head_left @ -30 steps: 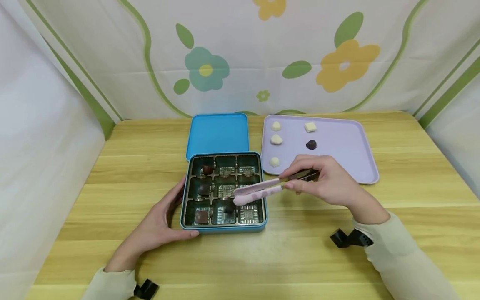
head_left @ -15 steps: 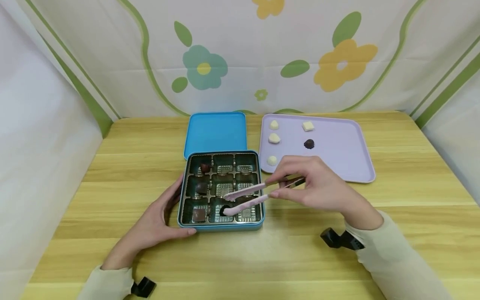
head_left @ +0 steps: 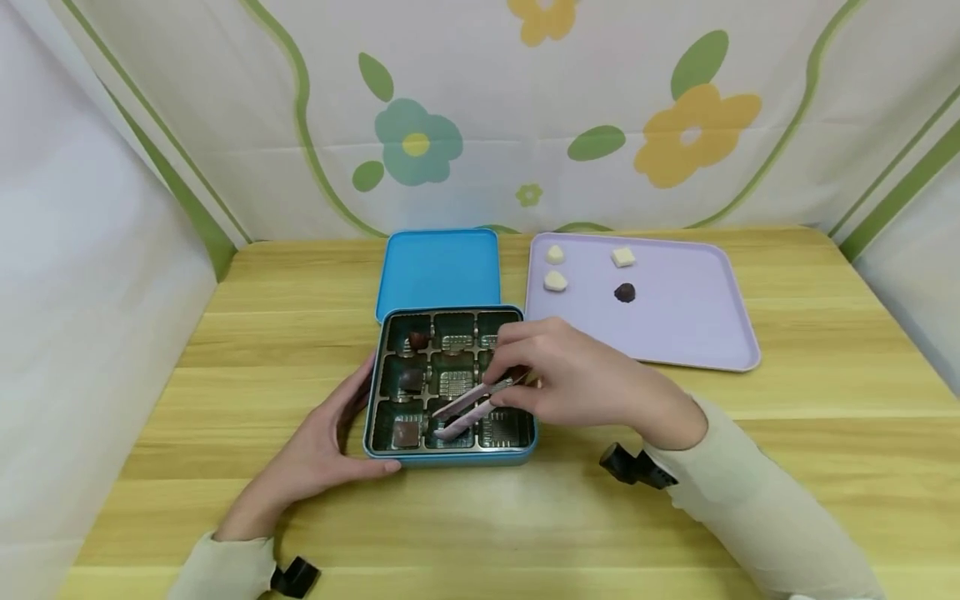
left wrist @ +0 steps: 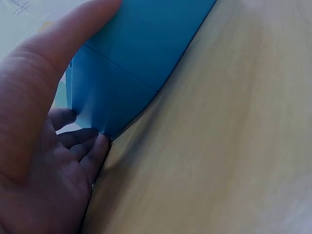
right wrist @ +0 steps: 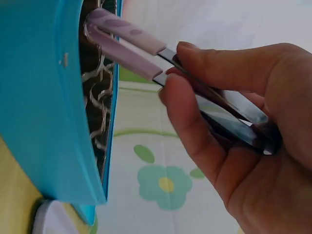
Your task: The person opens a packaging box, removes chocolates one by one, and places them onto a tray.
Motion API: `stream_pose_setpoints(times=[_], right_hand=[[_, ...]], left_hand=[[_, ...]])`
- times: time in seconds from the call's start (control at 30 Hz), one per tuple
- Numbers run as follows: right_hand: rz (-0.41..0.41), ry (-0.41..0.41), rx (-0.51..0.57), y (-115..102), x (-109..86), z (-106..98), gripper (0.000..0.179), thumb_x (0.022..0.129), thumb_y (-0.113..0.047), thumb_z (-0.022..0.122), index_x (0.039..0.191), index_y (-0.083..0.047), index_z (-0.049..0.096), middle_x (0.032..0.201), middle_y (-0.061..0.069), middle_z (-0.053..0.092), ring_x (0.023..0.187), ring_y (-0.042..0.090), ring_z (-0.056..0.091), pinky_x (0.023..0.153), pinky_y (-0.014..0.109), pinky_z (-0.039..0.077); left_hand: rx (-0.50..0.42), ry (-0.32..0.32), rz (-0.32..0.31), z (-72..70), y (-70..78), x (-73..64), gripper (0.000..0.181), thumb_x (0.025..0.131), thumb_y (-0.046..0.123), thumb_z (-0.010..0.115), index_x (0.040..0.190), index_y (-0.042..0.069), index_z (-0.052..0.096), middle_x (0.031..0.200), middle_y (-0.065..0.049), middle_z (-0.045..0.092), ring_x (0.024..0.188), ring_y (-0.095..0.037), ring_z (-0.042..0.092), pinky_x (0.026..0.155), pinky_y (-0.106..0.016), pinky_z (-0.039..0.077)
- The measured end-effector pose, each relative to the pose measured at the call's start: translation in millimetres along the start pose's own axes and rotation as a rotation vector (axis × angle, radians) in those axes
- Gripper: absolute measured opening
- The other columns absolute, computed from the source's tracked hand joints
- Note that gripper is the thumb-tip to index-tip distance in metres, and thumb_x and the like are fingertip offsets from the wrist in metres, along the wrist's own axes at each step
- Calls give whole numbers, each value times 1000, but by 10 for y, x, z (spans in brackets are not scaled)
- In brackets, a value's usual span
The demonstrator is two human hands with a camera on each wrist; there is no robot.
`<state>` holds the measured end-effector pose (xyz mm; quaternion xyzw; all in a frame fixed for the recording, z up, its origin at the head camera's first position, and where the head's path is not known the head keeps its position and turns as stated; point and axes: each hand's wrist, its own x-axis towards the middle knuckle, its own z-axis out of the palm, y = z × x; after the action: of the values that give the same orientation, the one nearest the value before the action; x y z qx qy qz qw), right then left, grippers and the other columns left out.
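- Left hand (head_left: 315, 446) grips the box's (head_left: 450, 459) seven o'clock corner.
- Right hand (head_left: 566, 375) pinches tongs (right wrist: 129, 34), tips inside the box's six o'clock compartment (head_left: 461, 439).
- Tray (head_left: 690, 312) over at two o'clock.

no legible text or numbers, just an unreadable scribble (left wrist: 20, 6) on a pale surface (left wrist: 29, 27)
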<state>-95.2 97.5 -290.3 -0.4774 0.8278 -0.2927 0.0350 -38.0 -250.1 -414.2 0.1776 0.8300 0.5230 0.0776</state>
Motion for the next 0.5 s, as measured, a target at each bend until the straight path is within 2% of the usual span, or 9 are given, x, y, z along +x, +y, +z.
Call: stream_pose_setpoints(times=[0.27,0.5], right_hand=[[66,174,184,224,-291,-38,16,89,-8,88,101,-17,85,91,-13,72,75,4,59,60,24,51],[130,207,323,385,-412,-79,18,91,-6,86,104,-17,85,88,-9,74,73,10,68,62,27,54]], left_hand=[[4,-10,-3,-9,1,21,132,74,17,101,174,35,15,179,-3,25,159,1,28,122,-4,27],[16,-4,-2,6,-15,11,133,74,16,101,174,35,15,179,-4,25,159,2,28,122,-5,27]])
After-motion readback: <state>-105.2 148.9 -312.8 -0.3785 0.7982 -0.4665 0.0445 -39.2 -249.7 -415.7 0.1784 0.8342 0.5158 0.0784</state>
